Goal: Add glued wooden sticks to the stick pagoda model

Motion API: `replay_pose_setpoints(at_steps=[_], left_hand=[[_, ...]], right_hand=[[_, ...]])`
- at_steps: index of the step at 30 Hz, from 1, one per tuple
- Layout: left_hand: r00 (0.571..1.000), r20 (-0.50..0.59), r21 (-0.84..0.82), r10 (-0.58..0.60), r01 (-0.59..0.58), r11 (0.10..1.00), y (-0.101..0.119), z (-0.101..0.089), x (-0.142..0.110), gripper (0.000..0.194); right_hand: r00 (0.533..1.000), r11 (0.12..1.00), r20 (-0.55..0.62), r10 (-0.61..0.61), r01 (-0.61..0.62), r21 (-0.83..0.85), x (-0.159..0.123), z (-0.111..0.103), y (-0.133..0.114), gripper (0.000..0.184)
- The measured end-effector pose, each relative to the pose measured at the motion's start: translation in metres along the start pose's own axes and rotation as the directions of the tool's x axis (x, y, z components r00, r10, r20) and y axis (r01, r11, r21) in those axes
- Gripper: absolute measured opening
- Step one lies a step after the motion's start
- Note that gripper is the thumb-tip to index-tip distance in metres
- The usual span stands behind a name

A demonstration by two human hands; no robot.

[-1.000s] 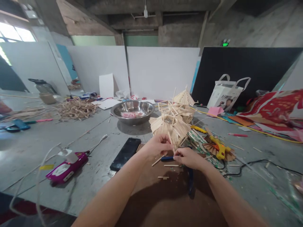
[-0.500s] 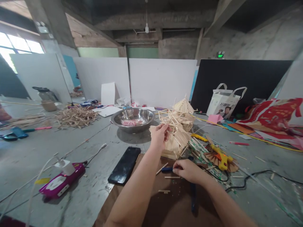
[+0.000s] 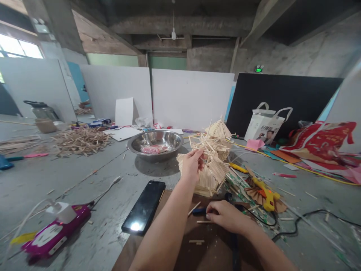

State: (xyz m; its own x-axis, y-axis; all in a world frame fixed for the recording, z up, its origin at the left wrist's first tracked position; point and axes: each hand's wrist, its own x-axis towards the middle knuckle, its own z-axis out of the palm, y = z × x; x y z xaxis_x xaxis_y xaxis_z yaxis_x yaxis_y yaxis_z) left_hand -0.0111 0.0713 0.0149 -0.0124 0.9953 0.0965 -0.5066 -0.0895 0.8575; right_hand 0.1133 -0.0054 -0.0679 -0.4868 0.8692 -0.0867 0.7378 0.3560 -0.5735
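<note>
White bag (image 3: 258,125): dark characters I can't make out. Steel bowl (image 3: 155,157): pink-and-white packet (image 3: 152,149) inside. Stick model (image 3: 214,173), right of bowl: my left hand (image 3: 193,164) against it, fingers bunched, grip unclear. Right hand (image 3: 225,215): loosely curled at blue handle (image 3: 199,211), hold unclear.

Left hand (image 3: 192,166) forward, higher; right hand (image 3: 227,217) lower, fingers (image 3: 213,206) curled
</note>
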Motion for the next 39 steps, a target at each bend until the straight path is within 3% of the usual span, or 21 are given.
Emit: replay_pose_setpoints(at_steps=[11, 39], left_hand=[[1.0, -0.008, -0.072, -0.021, 0.021, 0.997, 0.002, 0.002, -0.002, 0.022], [1.0, -0.01, 0.011, 0.025, -0.025, 1.0, 0.002, -0.001, 0.001, 0.023]], right_hand=[[1.0, 1.0, 0.015, -0.006, 0.006, 0.009, -0.003, -0.003, -0.007, 0.026], [1.0, 1.0, 0.026, -0.015, 0.016, -0.012, -0.006, -0.003, -0.012, 0.026]])
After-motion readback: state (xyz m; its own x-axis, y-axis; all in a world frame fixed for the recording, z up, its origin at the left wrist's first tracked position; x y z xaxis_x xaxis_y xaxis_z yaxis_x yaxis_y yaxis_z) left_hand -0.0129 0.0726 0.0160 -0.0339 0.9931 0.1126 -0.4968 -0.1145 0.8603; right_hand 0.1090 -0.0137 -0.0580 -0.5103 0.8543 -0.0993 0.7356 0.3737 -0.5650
